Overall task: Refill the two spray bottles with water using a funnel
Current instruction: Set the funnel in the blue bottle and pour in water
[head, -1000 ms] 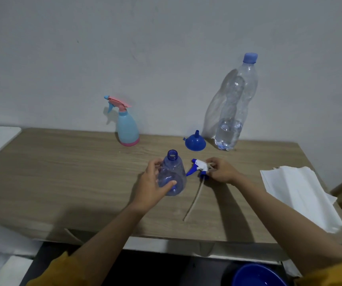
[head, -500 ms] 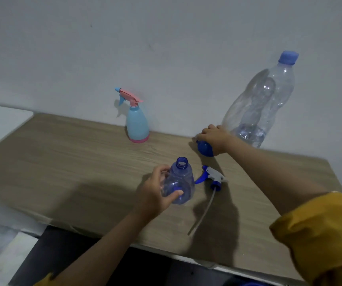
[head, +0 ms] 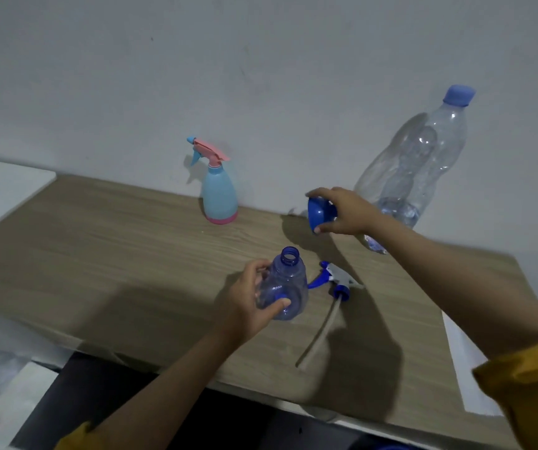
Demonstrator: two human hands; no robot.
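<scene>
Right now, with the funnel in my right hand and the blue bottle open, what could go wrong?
1. The water bottle stands right behind your right hand; a careless swing with the funnel might knock it over.
2. The blue spray bottle is small and steadied only by your left hand; the funnel could tip it.
3. The sprayer head and its tube lie beside the bottle, where spills would land.

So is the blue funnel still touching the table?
Apart. The head view shows the right hand holding the blue funnel tilted above the table, with its shadow below.
</scene>
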